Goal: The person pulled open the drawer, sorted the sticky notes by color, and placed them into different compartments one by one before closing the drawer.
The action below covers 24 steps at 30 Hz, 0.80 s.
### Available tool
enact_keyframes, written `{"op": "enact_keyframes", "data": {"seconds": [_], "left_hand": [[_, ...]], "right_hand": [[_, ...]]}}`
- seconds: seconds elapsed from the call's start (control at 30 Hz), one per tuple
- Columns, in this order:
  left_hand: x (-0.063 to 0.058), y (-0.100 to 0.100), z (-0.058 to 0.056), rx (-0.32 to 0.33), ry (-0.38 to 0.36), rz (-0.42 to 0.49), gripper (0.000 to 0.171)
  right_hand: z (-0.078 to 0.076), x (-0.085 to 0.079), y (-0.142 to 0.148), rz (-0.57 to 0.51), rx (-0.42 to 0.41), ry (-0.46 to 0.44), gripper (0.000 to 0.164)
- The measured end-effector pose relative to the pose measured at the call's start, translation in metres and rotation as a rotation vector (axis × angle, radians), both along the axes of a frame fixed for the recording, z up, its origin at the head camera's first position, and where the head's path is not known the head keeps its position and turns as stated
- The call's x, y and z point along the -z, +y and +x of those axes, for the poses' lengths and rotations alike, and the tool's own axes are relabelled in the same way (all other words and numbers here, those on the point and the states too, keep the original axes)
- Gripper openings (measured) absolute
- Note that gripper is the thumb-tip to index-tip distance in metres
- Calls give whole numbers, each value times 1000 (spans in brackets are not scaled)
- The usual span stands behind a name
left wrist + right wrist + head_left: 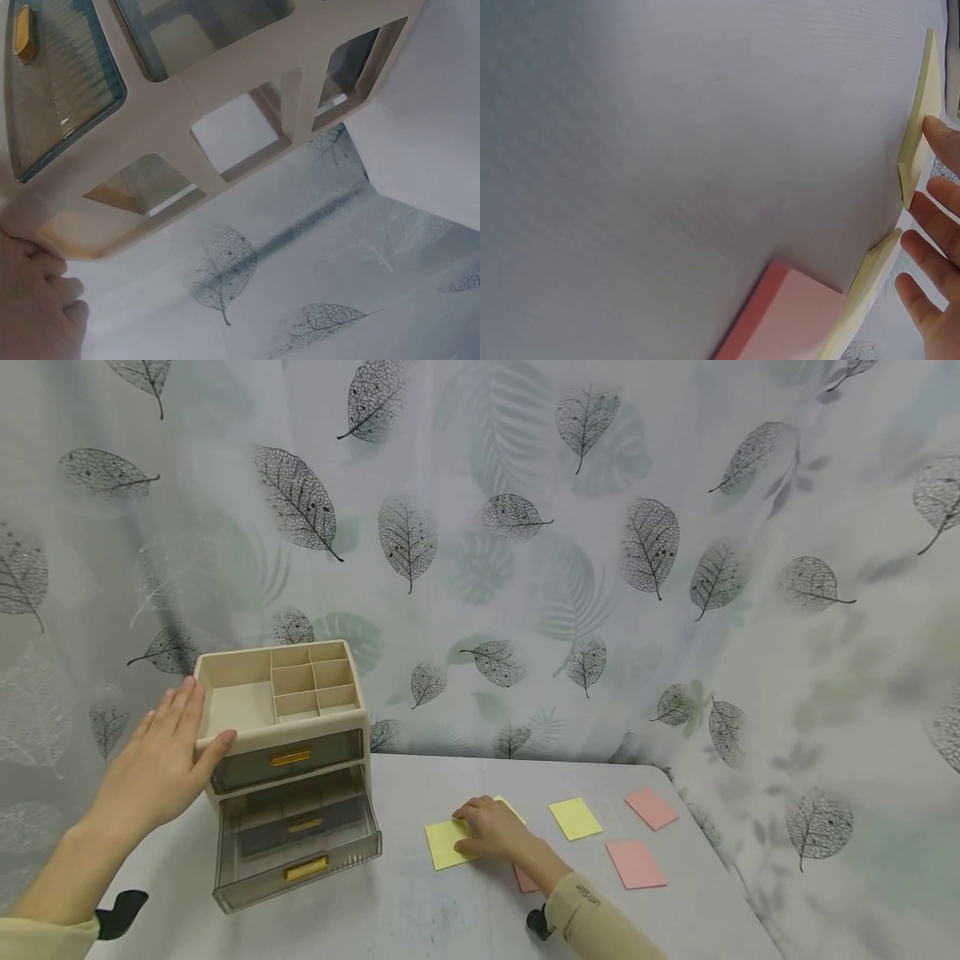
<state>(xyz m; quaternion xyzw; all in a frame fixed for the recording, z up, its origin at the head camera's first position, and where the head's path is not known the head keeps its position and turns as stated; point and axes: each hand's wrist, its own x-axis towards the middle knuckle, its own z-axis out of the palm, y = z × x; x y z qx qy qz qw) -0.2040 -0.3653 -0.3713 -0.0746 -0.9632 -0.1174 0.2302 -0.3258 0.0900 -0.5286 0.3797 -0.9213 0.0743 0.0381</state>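
My left hand [161, 756] rests on the upper left edge of a cream desktop drawer organizer [281, 724], fingers along its side and thumb at its front rim. The organizer's lower drawer [300, 852], smoky and see-through with a gold handle, is pulled out; the one above is closed. On the table, my right hand [491, 831] is over a yellow sticky note pad [442, 846]. In the right wrist view, the thumb touches this pad [922, 97] and the index fingertip is at its corner; the other fingers are spread. No firm pinch shows.
Another yellow pad [510, 808] is partly hidden behind the right hand, and a pink pad [525, 878] lies under the wrist. Farther right are a yellow pad [575, 818] and two pink pads, one back [652, 807], one front [636, 864]. A leaf-print curtain [480, 568] hangs behind.
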Motion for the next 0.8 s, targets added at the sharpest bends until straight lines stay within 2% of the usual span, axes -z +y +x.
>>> {"op": "enact_keyframes", "data": {"seconds": [0.3, 0.57, 0.8], "left_hand": [[1, -1, 0, 2, 4, -2, 80], [0, 0, 0, 2, 4, 4, 80], [0, 0, 0, 2, 7, 5, 80]], "right_hand": [[-5, -2, 0, -20, 0, -120, 42], [-10, -1, -1, -72, 21, -133, 48], [-5, 1, -3, -153, 57, -112, 42]]}}
